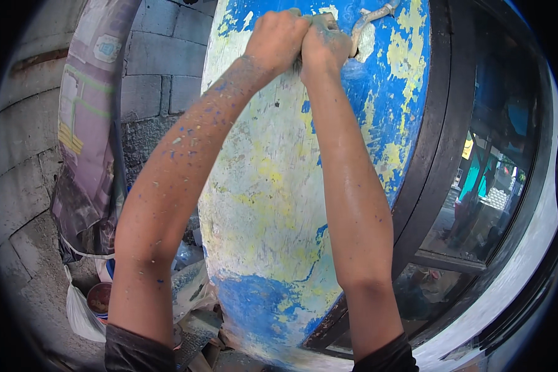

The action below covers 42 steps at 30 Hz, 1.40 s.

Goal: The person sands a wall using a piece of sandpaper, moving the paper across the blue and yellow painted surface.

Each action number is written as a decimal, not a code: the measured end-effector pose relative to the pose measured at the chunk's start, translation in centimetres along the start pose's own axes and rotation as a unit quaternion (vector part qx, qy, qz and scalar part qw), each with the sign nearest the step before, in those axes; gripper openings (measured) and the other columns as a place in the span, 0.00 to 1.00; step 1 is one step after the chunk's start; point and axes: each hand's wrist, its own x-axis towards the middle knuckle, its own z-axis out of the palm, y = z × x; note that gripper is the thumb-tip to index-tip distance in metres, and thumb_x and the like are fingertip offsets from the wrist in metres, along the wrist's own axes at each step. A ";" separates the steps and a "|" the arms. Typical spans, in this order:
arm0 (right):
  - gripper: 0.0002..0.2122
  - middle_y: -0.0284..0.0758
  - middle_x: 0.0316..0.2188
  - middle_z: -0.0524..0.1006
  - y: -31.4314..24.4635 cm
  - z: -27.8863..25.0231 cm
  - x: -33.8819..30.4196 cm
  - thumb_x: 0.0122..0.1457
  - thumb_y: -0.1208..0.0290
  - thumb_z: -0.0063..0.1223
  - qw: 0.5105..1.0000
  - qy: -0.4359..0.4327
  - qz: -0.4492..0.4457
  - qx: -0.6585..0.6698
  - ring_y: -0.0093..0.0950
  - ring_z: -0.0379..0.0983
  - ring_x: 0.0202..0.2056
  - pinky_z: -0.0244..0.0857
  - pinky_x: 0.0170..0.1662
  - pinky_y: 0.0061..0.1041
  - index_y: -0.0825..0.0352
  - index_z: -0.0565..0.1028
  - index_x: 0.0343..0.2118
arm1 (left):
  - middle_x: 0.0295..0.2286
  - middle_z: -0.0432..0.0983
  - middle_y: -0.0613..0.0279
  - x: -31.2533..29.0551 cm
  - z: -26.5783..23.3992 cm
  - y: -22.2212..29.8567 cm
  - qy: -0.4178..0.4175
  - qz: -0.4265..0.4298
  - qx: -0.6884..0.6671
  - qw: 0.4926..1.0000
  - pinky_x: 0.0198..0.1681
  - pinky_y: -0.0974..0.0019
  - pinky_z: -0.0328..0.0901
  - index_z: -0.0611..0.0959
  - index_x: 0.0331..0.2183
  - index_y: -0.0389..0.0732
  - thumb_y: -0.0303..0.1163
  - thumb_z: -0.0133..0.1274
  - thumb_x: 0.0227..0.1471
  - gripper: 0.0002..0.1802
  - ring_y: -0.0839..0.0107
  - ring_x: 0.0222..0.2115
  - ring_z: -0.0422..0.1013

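Note:
Both my arms, speckled with paint flakes, reach up against a door [254,186] with worn blue, yellow and whitish paint. My left hand [281,38] is closed in a fist near the top of the view. Right beside it, touching, my right hand [326,48] is closed too, its knuckles dusty with greenish-grey powder. A small pale edge shows at the top of the right fist; what the two hands grip is mostly hidden by the fingers. Just right of the hands a curved metal door handle [378,15] sticks out, its paint worn off in places.
A dark-framed glass window [490,186] stands right of the door. On the left hang a purplish patterned sheet [90,124] and a white plastic bag [84,310], before a grey block wall [25,161]. A reddish-brown bucket [99,297] and clutter sit low.

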 end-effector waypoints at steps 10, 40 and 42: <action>0.12 0.39 0.30 0.74 0.9 -0.2 -0.5 0.53 0.69 0.52 0.999 -0.040 0.019 -0.015 0.26 0.70 0.29 0.66 0.31 0.28 0.74 0.71 0.35 | 0.27 0.76 0.49 -1.3 0.6 -0.3 0.016 -0.023 0.015 0.999 0.37 0.57 0.70 0.80 0.27 0.37 0.27 0.55 0.38 0.08 0.54 0.32 0.74; 0.15 0.50 0.23 0.76 0.3 -1.4 -1.1 0.51 0.67 0.49 0.993 -0.064 0.008 -0.101 0.36 0.76 0.28 0.66 0.34 0.32 0.79 0.75 0.23 | 0.25 0.75 0.48 -3.0 -0.1 2.0 0.010 -0.110 0.001 0.994 0.32 0.54 0.68 0.79 0.25 0.36 0.25 0.52 0.39 0.05 0.50 0.29 0.73; 0.15 0.49 0.25 0.77 -0.6 -0.5 -0.3 0.51 0.68 0.50 0.989 -0.064 0.020 -0.129 0.35 0.75 0.28 0.66 0.33 0.32 0.80 0.74 0.26 | 0.26 0.75 0.47 -1.5 -0.8 1.4 -0.019 -0.118 0.010 0.993 0.33 0.54 0.68 0.79 0.25 0.36 0.25 0.52 0.39 0.05 0.50 0.29 0.73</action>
